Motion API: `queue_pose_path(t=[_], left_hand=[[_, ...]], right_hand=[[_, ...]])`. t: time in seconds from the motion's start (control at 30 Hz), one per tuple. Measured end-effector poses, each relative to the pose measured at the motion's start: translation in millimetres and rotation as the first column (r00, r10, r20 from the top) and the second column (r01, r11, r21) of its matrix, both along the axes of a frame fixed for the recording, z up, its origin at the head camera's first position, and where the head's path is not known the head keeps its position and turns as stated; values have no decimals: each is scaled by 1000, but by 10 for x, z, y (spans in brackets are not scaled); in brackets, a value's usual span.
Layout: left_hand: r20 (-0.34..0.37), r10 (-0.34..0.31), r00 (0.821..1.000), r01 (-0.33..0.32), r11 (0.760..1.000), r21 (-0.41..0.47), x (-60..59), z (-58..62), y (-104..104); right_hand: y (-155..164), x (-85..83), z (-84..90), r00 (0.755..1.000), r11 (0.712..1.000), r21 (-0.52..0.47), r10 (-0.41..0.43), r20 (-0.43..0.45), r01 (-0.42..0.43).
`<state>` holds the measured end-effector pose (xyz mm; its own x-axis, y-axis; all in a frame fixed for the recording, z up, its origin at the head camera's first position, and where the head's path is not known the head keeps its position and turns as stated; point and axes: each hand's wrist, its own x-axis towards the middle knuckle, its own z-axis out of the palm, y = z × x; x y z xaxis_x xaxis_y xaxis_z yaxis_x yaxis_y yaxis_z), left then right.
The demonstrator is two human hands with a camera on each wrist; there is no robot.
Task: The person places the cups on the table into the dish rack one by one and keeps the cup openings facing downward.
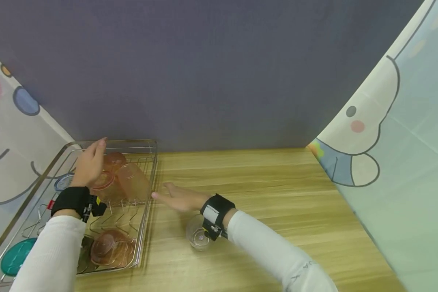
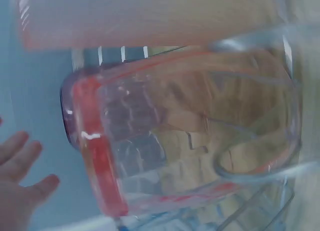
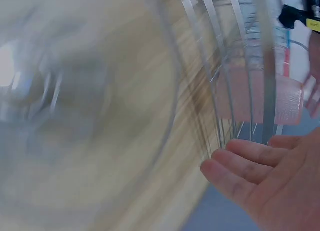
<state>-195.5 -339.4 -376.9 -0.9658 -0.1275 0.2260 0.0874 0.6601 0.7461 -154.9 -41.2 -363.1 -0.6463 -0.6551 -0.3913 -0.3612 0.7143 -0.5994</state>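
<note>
In the head view the left hand [image 1: 89, 164], fingers released, hovers over pink cups [image 1: 125, 178] crowding the wire rack [image 1: 146, 211] at the table's left edge, likely to topple them; the left wrist view shows one cup lying sideways; the right wrist view shows the right hand [image 3: 272, 183], flat and empty, near the rack's wall, a clear glass [image 1: 198, 235] under its wrist easily knocked though open table lies rightward.

One wire metal dish rack [image 1: 150, 151]. Pinkish translucent plastic cups in it: three clustered at the far end [image 1: 133, 180], at least one more at the near end [image 1: 107, 247]. One clear glass cup [image 1: 196, 235] on the wooden table [image 1: 277, 194]. One teal round lid [image 1: 16, 255]. Two hands.
</note>
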Motion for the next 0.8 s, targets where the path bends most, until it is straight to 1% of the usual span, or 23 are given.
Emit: queue_pose_path(t=[0.07, 0.1, 0.13, 0.2, 0.3, 0.47, 0.6, 0.73, 0.8], left_hand=[[-90, -54, 995, 45, 994, -95, 21, 7, 86], [-123, -85, 989, 70, 990, -122, 31, 11, 136], [-146, -121, 982, 100, 985, -143, 39, 15, 186], [-168, -180, 969, 149, 972, -182, 46, 33, 285], [-165, -254, 953, 216, 952, -216, 54, 69, 420], [-125, -337, 933, 302, 924, -235, 52, 115, 588], [-100, -380, 920, 343, 901, -264, 44, 134, 686], [-93, -409, 908, 361, 874, -326, 65, 148, 789], [-87, -429, 899, 373, 855, -359, 78, 162, 856]], right_hand=[[43, 0, 13, 997, 999, 26, 49, -61, -47], [65, -1, 18, 993, 996, 46, 76, -92, -72], [86, -1, 22, 988, 994, 63, 99, -118, -92], [125, -3, 30, 980, 989, 93, 125, -157, -112], [178, -11, 34, 963, 982, 135, 159, -215, -132], [272, -17, 36, 943, 970, 174, 209, -258, -168], [354, -20, 55, 937, 964, 193, 231, -263, -183], [432, -35, 83, 935, 963, 200, 231, -268, -180], [479, -52, 94, 932, 963, 204, 230, -279, -177]])
